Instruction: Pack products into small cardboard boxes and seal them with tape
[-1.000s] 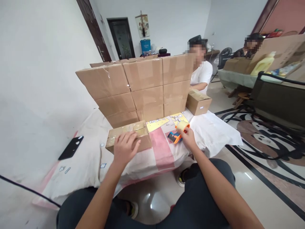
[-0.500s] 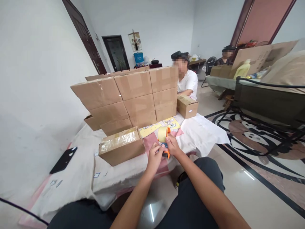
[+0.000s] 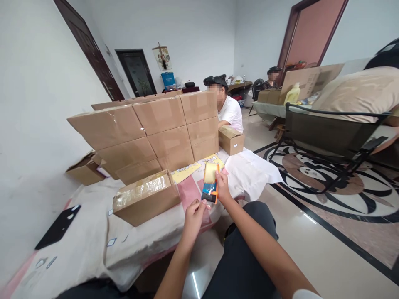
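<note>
Tape dispenser (image 3: 213,193), one: orange and blue, with a pale yellow tape roll (image 3: 210,171) at its far end. Location: raised over the near edge of the cloth-covered table (image 3: 140,245), right of a taped carton (image 3: 151,201).

Right hand (image 3: 222,186): closed around the dispenser's right side. Left hand (image 3: 193,211): thumb and forefinger pinched together at its near end; whether film lies between them is too small to tell.

Handling, as judged: light, stiff plastic frame; film thin, clingy, prone to folding. Best hold: frame sides, clear of the roll, fingers away from any cutting edge.
</note>
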`<state>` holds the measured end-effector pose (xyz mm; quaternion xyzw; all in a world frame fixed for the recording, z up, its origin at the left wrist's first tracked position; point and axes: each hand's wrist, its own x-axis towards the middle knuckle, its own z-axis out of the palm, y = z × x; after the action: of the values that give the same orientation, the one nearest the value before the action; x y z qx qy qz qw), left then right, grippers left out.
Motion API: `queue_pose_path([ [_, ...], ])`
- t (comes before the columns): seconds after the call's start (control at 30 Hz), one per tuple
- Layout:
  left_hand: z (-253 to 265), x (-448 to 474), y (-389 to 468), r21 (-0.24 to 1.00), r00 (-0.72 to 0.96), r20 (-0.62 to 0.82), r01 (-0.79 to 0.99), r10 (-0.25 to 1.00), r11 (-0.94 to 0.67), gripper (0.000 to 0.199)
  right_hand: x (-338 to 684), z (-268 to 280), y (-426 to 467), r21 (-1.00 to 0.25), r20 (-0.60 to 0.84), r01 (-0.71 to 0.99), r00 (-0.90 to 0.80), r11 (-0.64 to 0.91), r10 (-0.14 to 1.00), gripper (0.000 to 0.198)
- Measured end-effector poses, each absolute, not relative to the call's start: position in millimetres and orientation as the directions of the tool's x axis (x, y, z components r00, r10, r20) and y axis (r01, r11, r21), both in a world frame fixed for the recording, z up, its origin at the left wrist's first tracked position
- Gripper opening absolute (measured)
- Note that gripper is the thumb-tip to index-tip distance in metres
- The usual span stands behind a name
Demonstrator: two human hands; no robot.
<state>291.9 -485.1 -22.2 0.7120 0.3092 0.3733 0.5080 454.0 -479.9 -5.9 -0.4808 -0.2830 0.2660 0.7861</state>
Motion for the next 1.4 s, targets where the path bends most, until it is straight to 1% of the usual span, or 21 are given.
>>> queue_pose_path([
  [0.17,-20.5,286.0,-487.0,0.945,0.546,0.25,0.041,0.799,-0.324,0.056,436.7,-1.2,-483.1,-0.862,0.107,-0.286,0.705,0.419,0.702,0.055],
  [0.27,-20.9,283.8,-486.3,0.948,0.586,0.233,0.043,0.776,-0.316,0.059,434.9,-2.1,-483.6,-0.825,0.051,-0.376,0.695,0.423,0.717,0.053],
  [0.37,-22.6,283.9,-485.4,0.953,0.608,0.209,0.048,0.766,-0.298,0.06,436.0,-4.5,-483.8,-0.803,0.018,-0.416,0.699,0.427,0.715,0.053],
  [0.53,-25.1,284.4,-485.3,0.956,0.61,0.201,0.047,0.766,-0.288,0.06,434.9,-5.1,-484.2,-0.79,-0.021,-0.444,0.71,0.424,0.704,0.057],
  [0.7,-28.4,281.9,-484.7,0.96,0.605,0.196,0.043,0.772,-0.277,0.058,431.0,-4.6,-484.9,-0.792,-0.036,-0.455,0.699,0.406,0.714,0.056],
  [0.87,-32.5,280.9,-482.3,0.957,0.612,0.208,0.032,0.763,-0.287,0.06,431.0,-6.6,-485.0,-0.816,-0.012,-0.413,0.71,0.403,0.704,0.052],
  [1.03,-29.6,278.8,-482.1,0.951,0.614,0.23,0.023,0.755,-0.308,0.058,431.8,-9.0,-484.4,-0.832,0.012,-0.395,0.689,0.389,0.724,0.047],
  [1.17,-27.3,277.9,-483.0,0.944,0.596,0.252,0.021,0.763,-0.329,0.051,432.0,-11.2,-484.7,-0.827,0.014,-0.386,0.713,0.409,0.701,0.048],
  [1.27,-28.4,279.1,-484.4,0.943,0.593,0.261,0.011,0.762,-0.332,0.046,432.5,-12.5,-485.4,-0.827,0.025,-0.387,0.7,0.408,0.713,0.048],
  [1.4,-30.6,281.0,-486.1,0.949,0.59,0.249,0.009,0.768,-0.315,0.049,433.2,-12.7,-485.8,-0.84,0.038,-0.381,0.669,0.387,0.742,0.049],
])
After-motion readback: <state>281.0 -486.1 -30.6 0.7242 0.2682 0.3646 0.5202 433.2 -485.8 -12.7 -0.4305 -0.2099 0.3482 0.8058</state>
